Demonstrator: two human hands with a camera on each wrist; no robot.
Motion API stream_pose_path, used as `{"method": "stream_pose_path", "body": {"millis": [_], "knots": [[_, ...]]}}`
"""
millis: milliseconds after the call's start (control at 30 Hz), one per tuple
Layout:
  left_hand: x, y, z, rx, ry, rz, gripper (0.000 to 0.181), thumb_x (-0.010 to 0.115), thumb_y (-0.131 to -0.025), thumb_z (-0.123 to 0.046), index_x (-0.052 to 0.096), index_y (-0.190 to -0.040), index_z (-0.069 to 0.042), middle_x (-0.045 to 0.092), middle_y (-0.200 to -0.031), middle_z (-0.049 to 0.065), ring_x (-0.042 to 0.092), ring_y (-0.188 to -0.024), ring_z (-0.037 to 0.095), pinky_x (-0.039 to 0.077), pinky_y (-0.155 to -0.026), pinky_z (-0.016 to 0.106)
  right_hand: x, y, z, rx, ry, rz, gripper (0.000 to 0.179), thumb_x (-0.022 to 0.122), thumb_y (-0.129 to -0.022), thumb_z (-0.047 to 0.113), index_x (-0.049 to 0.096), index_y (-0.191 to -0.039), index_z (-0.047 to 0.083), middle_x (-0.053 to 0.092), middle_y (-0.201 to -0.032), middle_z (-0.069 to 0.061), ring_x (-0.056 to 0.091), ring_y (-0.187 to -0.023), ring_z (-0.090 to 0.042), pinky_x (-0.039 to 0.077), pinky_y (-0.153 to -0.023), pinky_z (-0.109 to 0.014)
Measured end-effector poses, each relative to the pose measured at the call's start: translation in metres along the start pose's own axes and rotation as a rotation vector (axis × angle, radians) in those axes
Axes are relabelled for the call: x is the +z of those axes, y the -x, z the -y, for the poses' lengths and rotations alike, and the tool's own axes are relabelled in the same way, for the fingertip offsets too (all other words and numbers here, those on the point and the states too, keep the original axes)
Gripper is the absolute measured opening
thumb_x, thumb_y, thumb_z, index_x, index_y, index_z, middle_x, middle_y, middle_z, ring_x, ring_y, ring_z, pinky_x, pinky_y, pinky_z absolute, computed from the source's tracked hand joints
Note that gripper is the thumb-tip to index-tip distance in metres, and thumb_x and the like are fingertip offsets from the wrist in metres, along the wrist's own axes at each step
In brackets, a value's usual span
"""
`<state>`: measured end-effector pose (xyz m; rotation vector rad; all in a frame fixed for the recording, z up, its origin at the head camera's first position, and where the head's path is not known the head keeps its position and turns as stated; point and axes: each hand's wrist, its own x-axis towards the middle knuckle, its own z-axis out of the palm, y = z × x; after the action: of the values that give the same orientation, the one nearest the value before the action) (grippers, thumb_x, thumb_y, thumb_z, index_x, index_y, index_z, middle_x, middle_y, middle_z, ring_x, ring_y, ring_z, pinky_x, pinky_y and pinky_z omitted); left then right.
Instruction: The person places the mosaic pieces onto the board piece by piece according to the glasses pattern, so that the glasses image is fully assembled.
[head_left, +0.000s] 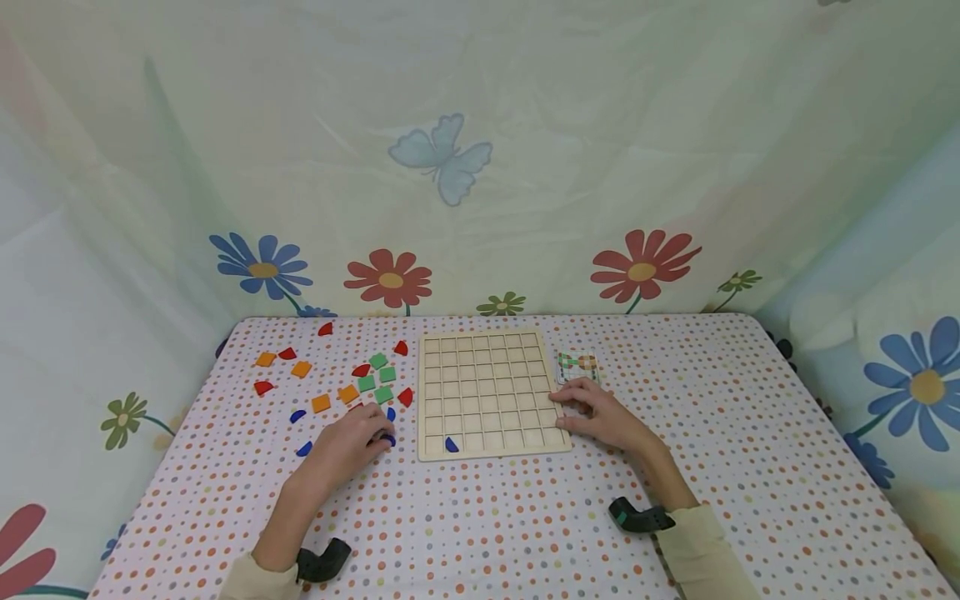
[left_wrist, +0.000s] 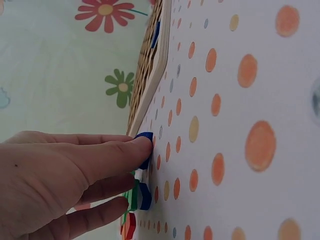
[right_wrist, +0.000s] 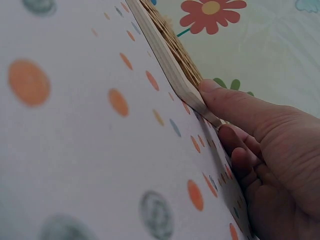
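My left hand (head_left: 348, 442) pinches a blue half-round piece (left_wrist: 145, 162) between thumb and forefinger, just left of the board. Another blue piece (left_wrist: 145, 196) lies under its other fingers. The pale wooden grid board (head_left: 480, 392) lies flat at the table's middle, one blue piece (head_left: 452, 445) in its bottom row. At the board's right side my right hand (head_left: 600, 415) rests thumb and fingertips on the rim; the right wrist view shows the thumb (right_wrist: 235, 102) against the board's edge (right_wrist: 172, 75).
Left of the board lie loose orange squares (head_left: 321, 403), green squares (head_left: 384, 395), red quarter-round pieces (head_left: 264, 387) and more blue pieces (head_left: 304, 449). A small patterned card (head_left: 577, 365) lies right of the board. A dotted cloth (head_left: 487, 525) covers the table.
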<state>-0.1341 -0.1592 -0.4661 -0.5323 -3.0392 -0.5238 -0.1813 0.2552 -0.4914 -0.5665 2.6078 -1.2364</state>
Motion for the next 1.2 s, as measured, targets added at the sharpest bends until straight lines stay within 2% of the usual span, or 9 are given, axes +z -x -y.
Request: {"method": "stream_pose_path", "body": {"millis": [200,333,467,567,700,833,933,1033,1200], "knots": [[0.001,-0.002,0.0,-0.014,0.088,0.02,0.012,0.076,-0.083,-0.014,0.066,-0.084,-0.019,0.056,-0.078,-0.012,0.046,-0.07,0.004,0.045,-0.065,0.02,0.0,0.0,0.001,-0.004,0.002,-0.001,0.043,0.071,-0.088,0.029,0.063,-0.127,0.012,0.05,-0.13,-0.012,0.04,-0.089,-0.014,0.037,-0.074,-0.023],[0.002,-0.001,-0.001,0.045,0.128,-0.015,0.011,0.074,-0.085,-0.013,0.069,-0.093,-0.019,0.06,-0.084,-0.011,0.048,-0.073,0.003,0.047,-0.066,0.019,0.0,0.001,0.0,-0.007,-0.005,0.004,0.043,0.071,-0.089,0.029,0.063,-0.127,0.012,0.049,-0.129,-0.012,0.04,-0.088,-0.014,0.037,-0.074,-0.023],[0.002,0.0,-0.003,0.1,0.183,-0.04,0.019,0.072,-0.087,-0.011,0.073,-0.104,-0.018,0.059,-0.09,-0.009,0.047,-0.073,0.003,0.044,-0.063,0.016,0.0,0.001,-0.001,-0.005,-0.011,0.009,0.043,0.07,-0.089,0.028,0.062,-0.128,0.011,0.049,-0.13,-0.012,0.04,-0.09,-0.014,0.037,-0.075,-0.023],[0.005,-0.002,-0.006,0.092,0.235,-0.066,0.02,0.072,-0.086,-0.01,0.073,-0.106,-0.017,0.058,-0.091,-0.009,0.047,-0.074,0.004,0.043,-0.063,0.016,0.0,0.001,0.0,-0.004,-0.006,0.003,0.043,0.071,-0.088,0.028,0.063,-0.128,0.012,0.049,-0.13,-0.012,0.041,-0.091,-0.014,0.038,-0.076,-0.023],[0.01,-0.004,-0.007,0.073,0.326,-0.101,0.022,0.075,-0.084,-0.012,0.072,-0.106,-0.016,0.06,-0.093,-0.007,0.053,-0.077,0.002,0.049,-0.069,0.017,0.0,0.001,0.001,-0.002,0.001,-0.001,0.043,0.071,-0.088,0.028,0.063,-0.127,0.012,0.049,-0.131,-0.013,0.042,-0.092,-0.015,0.038,-0.077,-0.023],[0.015,-0.005,-0.008,0.07,0.45,-0.094,0.023,0.076,-0.082,-0.01,0.072,-0.105,-0.013,0.062,-0.097,0.0,0.059,-0.079,0.003,0.054,-0.071,0.018,0.0,0.0,0.001,0.003,0.0,0.002,0.044,0.071,-0.088,0.028,0.062,-0.128,0.012,0.048,-0.133,-0.013,0.045,-0.099,-0.018,0.04,-0.08,-0.025],[0.018,-0.006,-0.008,0.048,0.508,-0.081,0.022,0.077,-0.082,-0.009,0.071,-0.103,-0.012,0.063,-0.1,0.002,0.06,-0.079,0.004,0.055,-0.071,0.017,0.001,-0.001,0.001,-0.01,0.006,0.001,0.046,0.071,-0.088,0.028,0.061,-0.13,0.01,0.046,-0.137,-0.014,0.048,-0.114,-0.027,0.043,-0.088,-0.032],[0.02,-0.007,-0.01,0.009,0.533,-0.068,0.021,0.077,-0.082,-0.01,0.072,-0.102,-0.012,0.063,-0.1,0.001,0.061,-0.079,0.003,0.055,-0.07,0.017,0.001,-0.001,0.001,-0.027,0.013,0.003,0.048,0.071,-0.088,0.028,0.061,-0.131,0.01,0.042,-0.145,-0.015,0.043,-0.13,-0.036,0.043,-0.099,-0.046],[0.022,-0.008,-0.011,-0.039,0.566,-0.046,0.023,0.078,-0.081,-0.01,0.072,-0.103,-0.012,0.063,-0.101,0.003,0.062,-0.078,0.004,0.054,-0.068,0.017,0.001,0.0,0.0,-0.04,0.013,0.013,0.049,0.07,-0.088,0.028,0.059,-0.132,0.009,0.034,-0.154,-0.016,0.035,-0.139,-0.043,0.037,-0.105,-0.059]]}}
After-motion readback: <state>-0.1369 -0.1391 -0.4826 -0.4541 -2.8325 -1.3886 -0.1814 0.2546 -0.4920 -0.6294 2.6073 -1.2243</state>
